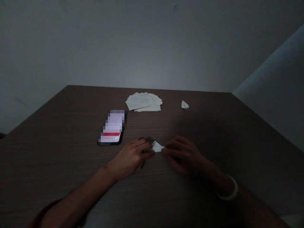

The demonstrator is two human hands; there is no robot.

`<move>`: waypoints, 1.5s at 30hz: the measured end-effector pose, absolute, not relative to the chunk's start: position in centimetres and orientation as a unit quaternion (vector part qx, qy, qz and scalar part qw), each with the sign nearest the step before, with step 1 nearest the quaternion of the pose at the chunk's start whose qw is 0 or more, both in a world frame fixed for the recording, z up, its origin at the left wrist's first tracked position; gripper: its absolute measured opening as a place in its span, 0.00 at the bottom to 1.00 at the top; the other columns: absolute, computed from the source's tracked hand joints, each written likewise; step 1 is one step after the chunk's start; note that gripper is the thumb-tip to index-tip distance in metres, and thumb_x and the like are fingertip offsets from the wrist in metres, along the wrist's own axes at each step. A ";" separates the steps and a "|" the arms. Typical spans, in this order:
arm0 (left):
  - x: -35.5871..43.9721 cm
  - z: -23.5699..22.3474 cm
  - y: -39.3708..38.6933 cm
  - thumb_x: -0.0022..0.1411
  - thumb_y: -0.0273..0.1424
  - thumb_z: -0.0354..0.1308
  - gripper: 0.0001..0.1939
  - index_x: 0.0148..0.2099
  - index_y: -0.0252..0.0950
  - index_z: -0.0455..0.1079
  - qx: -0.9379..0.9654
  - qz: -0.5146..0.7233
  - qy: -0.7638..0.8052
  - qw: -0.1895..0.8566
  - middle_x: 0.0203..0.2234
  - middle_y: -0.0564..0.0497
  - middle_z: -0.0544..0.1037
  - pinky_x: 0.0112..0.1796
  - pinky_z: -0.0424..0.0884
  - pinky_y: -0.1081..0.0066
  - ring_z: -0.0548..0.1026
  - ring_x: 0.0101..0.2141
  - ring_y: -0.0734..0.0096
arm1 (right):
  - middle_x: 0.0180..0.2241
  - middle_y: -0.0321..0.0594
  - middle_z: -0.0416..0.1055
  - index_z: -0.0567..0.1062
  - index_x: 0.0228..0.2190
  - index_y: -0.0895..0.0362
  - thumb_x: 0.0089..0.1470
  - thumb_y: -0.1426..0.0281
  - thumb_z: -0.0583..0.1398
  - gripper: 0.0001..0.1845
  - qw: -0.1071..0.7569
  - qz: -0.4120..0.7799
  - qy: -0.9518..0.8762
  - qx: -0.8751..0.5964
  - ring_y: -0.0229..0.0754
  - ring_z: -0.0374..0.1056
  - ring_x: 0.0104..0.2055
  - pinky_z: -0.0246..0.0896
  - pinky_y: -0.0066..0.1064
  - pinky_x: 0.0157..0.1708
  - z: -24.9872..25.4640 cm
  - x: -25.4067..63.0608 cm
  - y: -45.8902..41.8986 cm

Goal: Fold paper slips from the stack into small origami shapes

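Note:
A small folded piece of white paper (157, 147) lies low over the dark wooden table (71, 158), pinched from both sides. My left hand (133, 156) grips its left edge with fingertips closed. My right hand (184, 155), with a pale beaded bracelet (230, 191) on the wrist, pinches its right end. Most of the paper is covered by my fingers.
A phone (112, 127) with a lit screen lies left of my hands. Behind it sits a fanned pile of printed paper slips (144, 102), and a small folded paper shape (184, 105) rests to the right. Walls close off the table's far side.

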State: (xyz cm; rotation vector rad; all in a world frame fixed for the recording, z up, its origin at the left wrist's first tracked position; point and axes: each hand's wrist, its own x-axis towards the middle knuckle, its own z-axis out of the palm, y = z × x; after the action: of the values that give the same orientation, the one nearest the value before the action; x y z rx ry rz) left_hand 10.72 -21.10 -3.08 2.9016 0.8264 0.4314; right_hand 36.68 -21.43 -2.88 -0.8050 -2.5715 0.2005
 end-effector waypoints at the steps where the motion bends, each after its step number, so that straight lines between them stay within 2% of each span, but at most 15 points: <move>1: 10.7 -3.1 -21.1 0.59 0.21 0.54 0.16 0.49 0.36 0.72 0.951 0.138 0.274 0.041 0.42 0.44 0.74 0.42 0.70 0.59 0.70 0.42 0.58 | 0.44 0.43 0.70 0.73 0.46 0.54 0.53 0.73 0.57 0.18 0.209 0.093 -0.933 -0.278 0.45 0.63 0.41 0.61 0.40 0.41 -2.9 36.5 -21.5; 9: 11.0 -2.7 -21.1 0.60 0.23 0.55 0.16 0.50 0.35 0.71 0.942 0.138 0.304 -0.003 0.50 0.43 0.72 0.46 0.64 0.55 0.66 0.50 0.52 | 0.46 0.45 0.69 0.70 0.51 0.55 0.53 0.71 0.58 0.22 0.172 0.102 -0.932 -0.302 0.48 0.63 0.44 0.60 0.43 0.45 -2.8 35.6 -21.6; 20: 11.2 -2.3 -21.1 0.63 0.24 0.52 0.18 0.53 0.40 0.71 0.936 0.111 0.333 -0.005 0.41 0.43 0.69 0.41 0.64 0.59 0.66 0.41 0.57 | 0.45 0.45 0.68 0.72 0.48 0.54 0.56 0.69 0.57 0.17 0.141 0.049 -0.935 -0.321 0.48 0.62 0.44 0.56 0.41 0.43 -2.6 35.0 -21.5; 26: 10.4 -2.3 -20.6 0.60 0.26 0.52 0.15 0.47 0.40 0.76 0.915 0.153 0.373 0.012 0.34 0.46 0.66 0.35 0.63 0.64 0.63 0.36 0.61 | 0.43 0.44 0.69 0.72 0.47 0.53 0.55 0.68 0.58 0.16 0.144 0.053 -0.934 -0.322 0.47 0.63 0.43 0.56 0.41 0.42 -2.5 35.1 -21.5; 35: 9.9 -2.3 -20.1 0.60 0.26 0.51 0.13 0.38 0.36 0.78 0.905 0.177 0.386 -0.004 0.28 0.46 0.67 0.32 0.63 0.64 0.63 0.34 0.60 | 0.44 0.44 0.69 0.73 0.46 0.53 0.56 0.68 0.58 0.15 0.154 0.064 -0.931 -0.326 0.47 0.63 0.44 0.56 0.40 0.43 -2.7 35.1 -21.5; 39: 10.3 -2.2 -20.4 0.60 0.26 0.51 0.12 0.38 0.33 0.76 0.907 0.176 0.381 0.012 0.32 0.44 0.69 0.36 0.66 0.61 0.64 0.36 0.60 | 0.47 0.44 0.69 0.74 0.44 0.53 0.55 0.68 0.59 0.14 0.180 0.075 -0.926 -0.324 0.48 0.63 0.46 0.57 0.41 0.46 -3.0 35.1 -21.2; 43: 10.5 -2.2 -20.6 0.64 0.28 0.50 0.15 0.51 0.33 0.70 0.908 0.169 0.381 0.047 0.42 0.42 0.69 0.44 0.66 0.57 0.66 0.43 0.58 | 0.48 0.43 0.69 0.74 0.43 0.52 0.54 0.69 0.60 0.14 0.200 0.089 -0.922 -0.318 0.48 0.64 0.47 0.57 0.42 0.47 -3.4 35.1 -20.9; 45: 10.5 -2.2 -20.5 0.66 0.30 0.50 0.15 0.53 0.34 0.69 0.909 0.163 0.379 0.066 0.45 0.42 0.69 0.46 0.66 0.57 0.66 0.45 0.58 | 0.48 0.43 0.69 0.75 0.42 0.52 0.54 0.70 0.60 0.12 0.212 0.103 -0.920 -0.312 0.47 0.64 0.47 0.57 0.42 0.48 -3.5 35.1 -20.8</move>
State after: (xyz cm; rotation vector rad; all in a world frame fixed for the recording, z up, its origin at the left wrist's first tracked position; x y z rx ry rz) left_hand 10.52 -20.53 -2.24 2.7410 1.1435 0.4906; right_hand 35.11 -20.80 -3.49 -0.8674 -2.5551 0.2847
